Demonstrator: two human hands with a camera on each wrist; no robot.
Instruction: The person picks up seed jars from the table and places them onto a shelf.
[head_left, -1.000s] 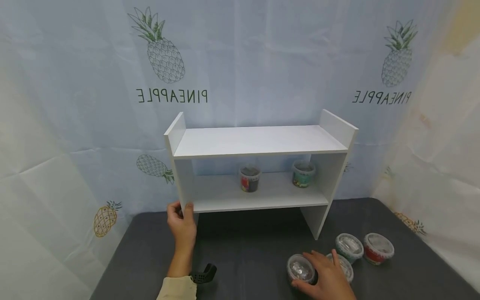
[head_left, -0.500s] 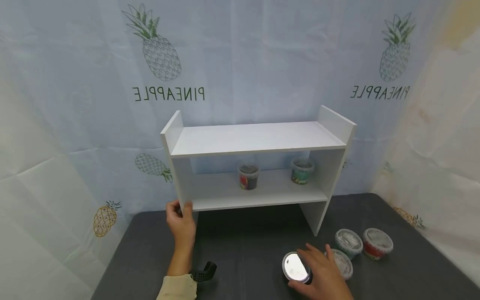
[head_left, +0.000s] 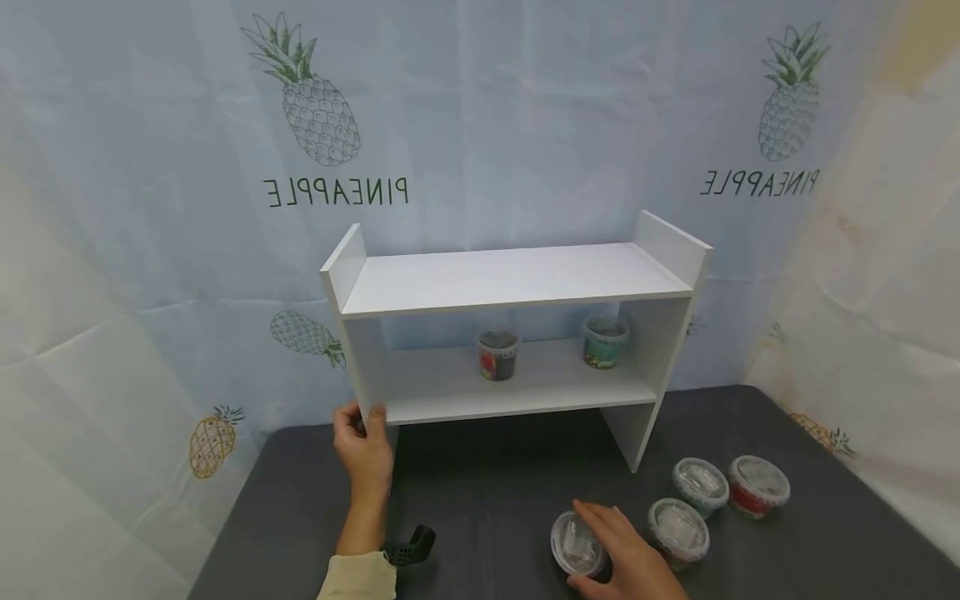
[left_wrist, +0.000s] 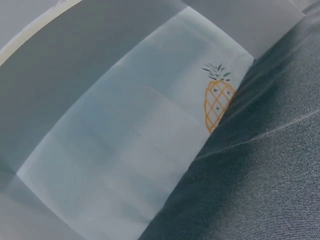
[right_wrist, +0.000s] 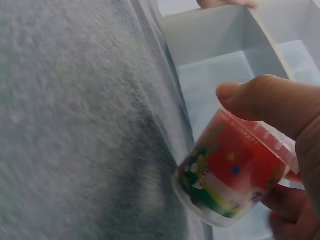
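Note:
My left hand [head_left: 365,454] grips the lower left side panel of a white two-tier shelf [head_left: 495,279], thumb in front and fingers behind the board. In my right hand [head_left: 633,554] is a small lidded plastic tub [head_left: 576,542], held near the front of the dark table. The right wrist view shows its red printed label [right_wrist: 235,167], with my thumb [right_wrist: 250,97] at the lid rim and fingers on the far side. Two more tubs stand on the lower shelf board: a red-and-black one [head_left: 498,357] and a green one [head_left: 604,343].
Right of my right hand, three lidded tubs sit on the dark cloth [head_left: 480,500]: a near one [head_left: 678,529], a green one [head_left: 701,483] and a red one [head_left: 759,486]. A pineapple-print curtain [head_left: 525,125] hangs behind the shelf. The shelf's right leg [head_left: 633,433] stands near the tubs.
My right hand has carried its tub left, away from the near tub, which now shows fully. The tub's lid tilted and caught the light midway. My left hand keeps its grip on the shelf.

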